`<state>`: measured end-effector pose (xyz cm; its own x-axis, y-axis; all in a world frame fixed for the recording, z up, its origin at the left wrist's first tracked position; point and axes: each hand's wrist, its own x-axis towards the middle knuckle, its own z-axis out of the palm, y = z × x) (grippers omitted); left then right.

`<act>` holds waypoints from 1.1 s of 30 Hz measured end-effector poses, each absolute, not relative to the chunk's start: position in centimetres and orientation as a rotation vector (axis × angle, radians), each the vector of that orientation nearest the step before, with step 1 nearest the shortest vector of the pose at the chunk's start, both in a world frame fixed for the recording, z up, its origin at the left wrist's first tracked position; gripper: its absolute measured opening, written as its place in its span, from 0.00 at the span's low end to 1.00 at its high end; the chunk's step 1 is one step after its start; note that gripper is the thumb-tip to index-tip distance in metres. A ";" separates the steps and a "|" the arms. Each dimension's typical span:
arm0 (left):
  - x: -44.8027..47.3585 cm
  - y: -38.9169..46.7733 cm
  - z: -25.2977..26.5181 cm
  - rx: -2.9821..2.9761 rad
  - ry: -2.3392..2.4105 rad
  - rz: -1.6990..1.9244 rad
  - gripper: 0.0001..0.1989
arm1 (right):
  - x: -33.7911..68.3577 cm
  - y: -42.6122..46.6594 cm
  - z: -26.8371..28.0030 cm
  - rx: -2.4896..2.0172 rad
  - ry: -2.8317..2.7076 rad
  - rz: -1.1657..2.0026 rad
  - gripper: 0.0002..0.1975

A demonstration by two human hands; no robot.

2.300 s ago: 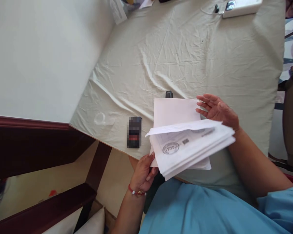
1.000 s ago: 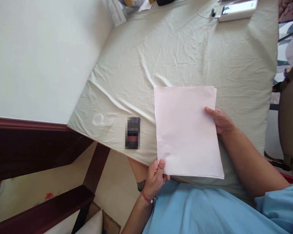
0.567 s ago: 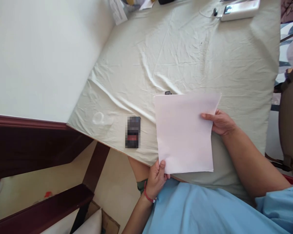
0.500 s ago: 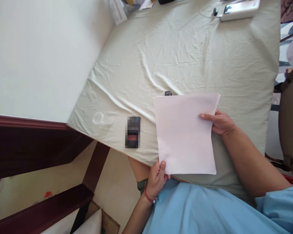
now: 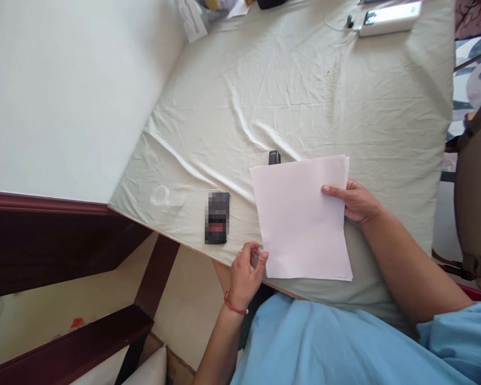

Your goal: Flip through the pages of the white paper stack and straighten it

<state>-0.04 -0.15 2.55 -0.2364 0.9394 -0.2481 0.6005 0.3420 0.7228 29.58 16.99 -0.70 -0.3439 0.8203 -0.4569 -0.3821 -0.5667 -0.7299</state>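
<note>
A thin stack of white paper sheets [image 5: 302, 219] is held at its right edge by my right hand [image 5: 361, 200], thumb on top and fingers beneath. My left hand [image 5: 248, 272], with a red bracelet at the wrist, is beside the stack's lower left edge. Its fingers are loosely bent and apart from the thumb, and the thumb tip is at or very near the paper. From behind the stack's top edge a small black object [image 5: 274, 157] sticks out, mostly hidden. To the left lies a dark, pixelated rectangular item [image 5: 217, 218].
A pale green cloth [image 5: 296, 96] with creases covers the table. A clear ring-shaped item [image 5: 160, 195] lies near its left edge. A white device [image 5: 390, 18] with a cable is at the far right. A white wall [image 5: 72, 96] borders the left, and a chair [image 5: 475, 198] stands at right.
My left hand has let go of the stack's lower left corner and moved slightly left and up. The stack has tilted a little and shifted left, showing more of the black object.
</note>
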 end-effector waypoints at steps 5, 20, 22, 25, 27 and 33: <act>0.4 3.7 2.2 1.134 1.717 0.991 0.39 | 29.3 16.9 -0.6 -1.057 -0.628 1.990 0.19; 2.5 4.6 1.7 0.500 1.357 1.035 0.31 | 28.2 16.3 -1.1 -1.026 -0.652 2.040 0.21; 2.9 4.8 1.9 0.489 1.361 1.075 0.31 | 28.1 16.3 -1.1 -1.044 -0.630 2.034 0.20; 3.5 5.0 1.8 0.535 1.414 1.079 0.33 | 27.8 16.3 -1.2 -1.074 -0.595 2.002 0.20; 3.5 5.0 1.5 0.578 1.435 1.070 0.34 | 27.7 16.4 -1.2 -1.099 -0.556 1.986 0.20; 2.2 4.5 0.9 0.773 1.475 0.973 0.34 | 27.4 16.5 -1.0 -1.139 -0.472 2.001 0.21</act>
<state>2.23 4.53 0.88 -0.1332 0.8864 -0.4433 -0.0581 0.4395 0.8963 27.37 16.47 -0.99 -0.3030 0.7713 -0.5597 -0.4403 -0.6342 -0.6356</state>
